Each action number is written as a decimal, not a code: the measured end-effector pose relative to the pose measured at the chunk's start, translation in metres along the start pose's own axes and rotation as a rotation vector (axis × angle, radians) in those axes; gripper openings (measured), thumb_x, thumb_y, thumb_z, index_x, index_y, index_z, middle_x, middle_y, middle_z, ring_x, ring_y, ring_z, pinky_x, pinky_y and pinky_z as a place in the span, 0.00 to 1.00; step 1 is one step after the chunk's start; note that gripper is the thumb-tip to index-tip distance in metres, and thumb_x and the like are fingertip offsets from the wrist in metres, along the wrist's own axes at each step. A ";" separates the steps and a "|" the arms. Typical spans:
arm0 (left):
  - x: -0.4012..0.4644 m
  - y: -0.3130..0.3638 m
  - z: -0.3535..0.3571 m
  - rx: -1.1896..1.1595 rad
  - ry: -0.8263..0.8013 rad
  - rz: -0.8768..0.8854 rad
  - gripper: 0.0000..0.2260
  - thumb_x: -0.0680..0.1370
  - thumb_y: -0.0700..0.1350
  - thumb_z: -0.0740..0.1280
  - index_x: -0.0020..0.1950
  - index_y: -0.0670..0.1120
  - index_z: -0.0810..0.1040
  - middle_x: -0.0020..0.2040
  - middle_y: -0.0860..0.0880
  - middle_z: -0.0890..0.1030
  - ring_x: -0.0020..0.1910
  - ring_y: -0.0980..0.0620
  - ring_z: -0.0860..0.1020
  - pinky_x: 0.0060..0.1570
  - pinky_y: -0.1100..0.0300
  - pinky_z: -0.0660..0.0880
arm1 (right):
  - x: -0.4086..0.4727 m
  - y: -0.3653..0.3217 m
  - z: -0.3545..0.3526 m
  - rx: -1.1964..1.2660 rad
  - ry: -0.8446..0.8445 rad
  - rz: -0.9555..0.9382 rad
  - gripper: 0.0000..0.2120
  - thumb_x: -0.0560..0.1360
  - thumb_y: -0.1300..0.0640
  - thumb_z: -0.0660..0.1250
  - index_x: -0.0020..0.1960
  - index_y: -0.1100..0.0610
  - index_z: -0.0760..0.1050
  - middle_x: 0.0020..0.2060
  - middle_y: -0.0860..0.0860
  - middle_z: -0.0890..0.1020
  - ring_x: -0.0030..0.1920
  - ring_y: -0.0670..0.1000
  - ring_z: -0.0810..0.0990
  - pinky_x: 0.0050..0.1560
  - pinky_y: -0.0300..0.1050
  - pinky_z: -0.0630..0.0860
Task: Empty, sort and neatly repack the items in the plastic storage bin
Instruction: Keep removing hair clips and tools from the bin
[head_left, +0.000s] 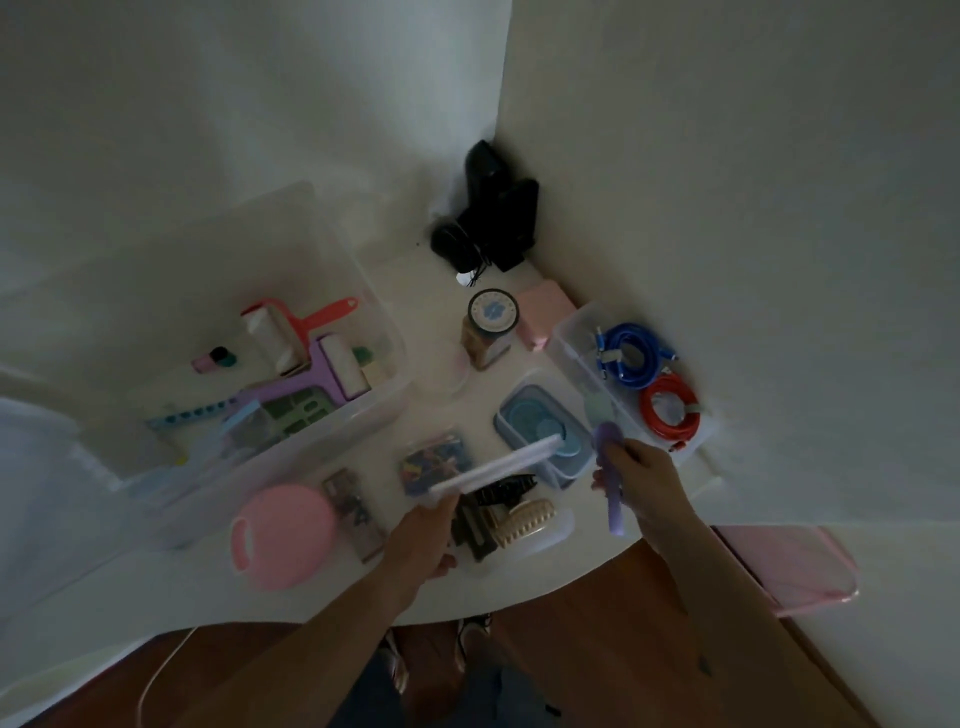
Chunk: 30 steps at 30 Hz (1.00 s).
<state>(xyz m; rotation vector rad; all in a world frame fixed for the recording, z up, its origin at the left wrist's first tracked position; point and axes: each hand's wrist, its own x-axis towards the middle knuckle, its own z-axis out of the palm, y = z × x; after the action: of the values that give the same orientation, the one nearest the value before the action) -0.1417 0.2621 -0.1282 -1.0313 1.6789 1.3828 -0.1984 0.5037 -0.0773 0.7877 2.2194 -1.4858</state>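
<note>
The large clear plastic storage bin (358, 431) stands at the left on the white table (426, 301). Lint rollers (291, 332), a purple tool and a green tray lie inside it. My left hand (423, 540) grips a flat clear lid or sleeve (498, 467) by its near end, above a small clear tub of hair clips (524, 519). My right hand (634, 473) grips a purple spoon-like utensil (613, 499), its head pointing away from me. Beyond that hand a narrow clear tray (571, 338) holds a blue cable coil (631, 353) and a red cable coil (670, 410).
A pink round item (283, 535) sits by the bin's near corner. A blue-lidded box (540, 431), a jar (491, 327), a pink box (540, 312) and a small colourful packet (436, 462) crowd the table's middle. Black devices (493, 218) fill the wall corner. A pink seat (789, 566) stands at the right.
</note>
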 end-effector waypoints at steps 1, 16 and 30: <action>0.001 -0.002 -0.001 -0.031 -0.007 -0.037 0.18 0.82 0.58 0.61 0.53 0.43 0.76 0.46 0.44 0.81 0.39 0.47 0.82 0.52 0.50 0.80 | -0.010 0.002 0.000 0.011 -0.002 0.001 0.13 0.81 0.54 0.64 0.51 0.65 0.79 0.38 0.61 0.83 0.40 0.59 0.83 0.51 0.60 0.79; -0.013 -0.080 -0.098 0.849 0.363 0.718 0.05 0.80 0.48 0.63 0.51 0.49 0.76 0.41 0.52 0.79 0.40 0.51 0.79 0.40 0.57 0.77 | -0.144 -0.042 0.200 0.108 -0.236 0.009 0.19 0.82 0.50 0.61 0.36 0.56 0.75 0.24 0.48 0.78 0.26 0.44 0.79 0.29 0.38 0.76; 0.005 -0.124 -0.187 1.261 0.579 0.926 0.35 0.68 0.50 0.76 0.74 0.51 0.70 0.72 0.37 0.71 0.68 0.35 0.72 0.58 0.44 0.76 | -0.080 0.003 0.280 -1.019 0.144 -0.233 0.13 0.78 0.46 0.64 0.45 0.52 0.82 0.39 0.52 0.83 0.42 0.54 0.83 0.42 0.46 0.79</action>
<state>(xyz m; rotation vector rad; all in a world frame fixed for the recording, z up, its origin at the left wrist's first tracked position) -0.0388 0.0640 -0.1524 0.1869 2.9786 0.1221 -0.1379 0.2264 -0.1420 0.2917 2.7641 -0.2061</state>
